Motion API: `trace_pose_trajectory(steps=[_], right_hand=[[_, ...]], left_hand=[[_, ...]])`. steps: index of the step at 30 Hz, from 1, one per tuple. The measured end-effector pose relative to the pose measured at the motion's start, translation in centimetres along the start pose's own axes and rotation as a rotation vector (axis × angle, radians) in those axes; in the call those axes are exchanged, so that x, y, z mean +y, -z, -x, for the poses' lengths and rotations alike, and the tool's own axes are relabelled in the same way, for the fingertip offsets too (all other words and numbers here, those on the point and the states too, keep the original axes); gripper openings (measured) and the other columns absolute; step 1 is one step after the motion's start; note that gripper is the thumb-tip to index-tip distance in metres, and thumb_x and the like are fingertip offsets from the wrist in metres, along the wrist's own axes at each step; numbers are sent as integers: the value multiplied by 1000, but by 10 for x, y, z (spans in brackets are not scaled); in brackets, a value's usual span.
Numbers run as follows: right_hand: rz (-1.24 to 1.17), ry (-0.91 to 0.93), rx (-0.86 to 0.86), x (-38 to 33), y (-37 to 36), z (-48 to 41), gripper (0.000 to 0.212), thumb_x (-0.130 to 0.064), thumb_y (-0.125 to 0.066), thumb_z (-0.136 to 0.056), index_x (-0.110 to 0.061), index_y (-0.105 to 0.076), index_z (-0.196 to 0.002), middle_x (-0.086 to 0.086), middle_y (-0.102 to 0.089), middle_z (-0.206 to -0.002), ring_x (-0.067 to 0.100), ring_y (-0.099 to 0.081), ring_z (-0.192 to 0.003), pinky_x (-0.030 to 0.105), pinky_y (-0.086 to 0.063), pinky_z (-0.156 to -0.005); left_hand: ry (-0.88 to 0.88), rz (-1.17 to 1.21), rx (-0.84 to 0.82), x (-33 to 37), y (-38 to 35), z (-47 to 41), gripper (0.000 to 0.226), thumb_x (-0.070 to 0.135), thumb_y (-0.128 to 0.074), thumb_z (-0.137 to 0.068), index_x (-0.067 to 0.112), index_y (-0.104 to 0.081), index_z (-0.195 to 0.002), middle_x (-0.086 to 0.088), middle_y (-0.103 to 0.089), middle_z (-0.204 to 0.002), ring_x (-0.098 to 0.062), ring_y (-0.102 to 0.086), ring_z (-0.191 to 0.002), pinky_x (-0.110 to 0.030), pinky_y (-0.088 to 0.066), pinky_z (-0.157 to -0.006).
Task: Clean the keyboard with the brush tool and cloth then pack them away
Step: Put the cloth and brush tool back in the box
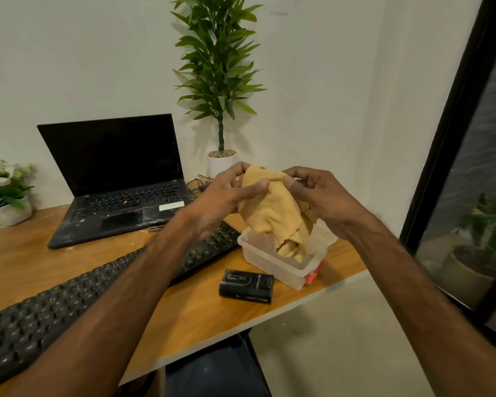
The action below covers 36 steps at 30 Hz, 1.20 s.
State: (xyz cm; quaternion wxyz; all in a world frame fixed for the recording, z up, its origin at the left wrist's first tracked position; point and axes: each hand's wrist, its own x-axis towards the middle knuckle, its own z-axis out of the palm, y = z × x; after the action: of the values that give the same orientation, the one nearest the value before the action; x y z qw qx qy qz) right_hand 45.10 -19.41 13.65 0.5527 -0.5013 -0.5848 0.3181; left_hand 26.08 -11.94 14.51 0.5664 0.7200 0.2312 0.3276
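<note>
A crumpled yellow cloth (275,213) hangs between both hands above a clear plastic box (269,260) at the desk's right end. Its lower folds reach down into the box. My left hand (226,196) grips the cloth's left side, thumb across the front. My right hand (318,196) pinches its upper right edge. A long black keyboard (55,308) lies diagonally across the wooden desk (201,313), partly hidden under my left forearm. No brush tool shows.
A small black box (246,286) sits near the desk's front edge beside the plastic box. An open black laptop (118,179) stands behind the keyboard. A tall potted plant (221,164) and a small flower pot (9,210) stand by the wall. A dark window frame is at right.
</note>
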Motion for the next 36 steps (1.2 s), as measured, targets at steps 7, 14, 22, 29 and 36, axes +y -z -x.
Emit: trace_pose_trajectory(steps=[7, 14, 22, 29, 36], right_hand=[[217, -174, 9, 19, 20, 0, 32, -29, -75, -86, -1, -72, -100, 23, -71, -88, 25, -64, -74, 35, -52, -67], [101, -404, 83, 38, 16, -2, 18, -7, -56, -97, 6, -67, -103, 12, -67, -80, 15, -64, -63, 23, -53, -52], [-222, -452, 135, 36, 26, 0, 32, -3, -37, -102, -5, -69, -99, 10, -66, -85, 20, -63, -75, 27, -57, -58], [32, -437, -49, 33, 29, 3, 40, -39, -69, -89, -20, -58, -123, 13, -67, -112, 26, -68, -95, 36, -60, -79], [262, -245, 178, 38, 0, -1, 24, -1, -65, -83, -20, -70, -95, 4, -65, -104, 24, -67, -90, 37, -61, -68]], left_hand=[[-90, -140, 207, -33, -8, -25, 38, 16, -75, -88, 20, -62, -124, -4, -67, -116, -28, -64, -112, -37, -58, -85], [-511, -1078, 126, -29, -37, -12, 55, 19, -73, -88, 31, -56, -139, -1, -54, -122, -12, -48, -107, -30, -49, -84], [-655, -1400, -21, -43, -44, -6, 40, 4, -78, -76, 23, -64, -108, 0, -63, -114, -21, -58, -96, -36, -50, -68], [-620, -1527, -162, -54, -31, -2, 34, 3, -70, -80, 26, -69, -105, 5, -58, -137, -19, -54, -124, -42, -48, -97], [-353, -1234, 163, -47, -11, 7, 36, 5, -55, -86, 27, -60, -114, 7, -57, -131, -16, -53, -117, -40, -49, -92]])
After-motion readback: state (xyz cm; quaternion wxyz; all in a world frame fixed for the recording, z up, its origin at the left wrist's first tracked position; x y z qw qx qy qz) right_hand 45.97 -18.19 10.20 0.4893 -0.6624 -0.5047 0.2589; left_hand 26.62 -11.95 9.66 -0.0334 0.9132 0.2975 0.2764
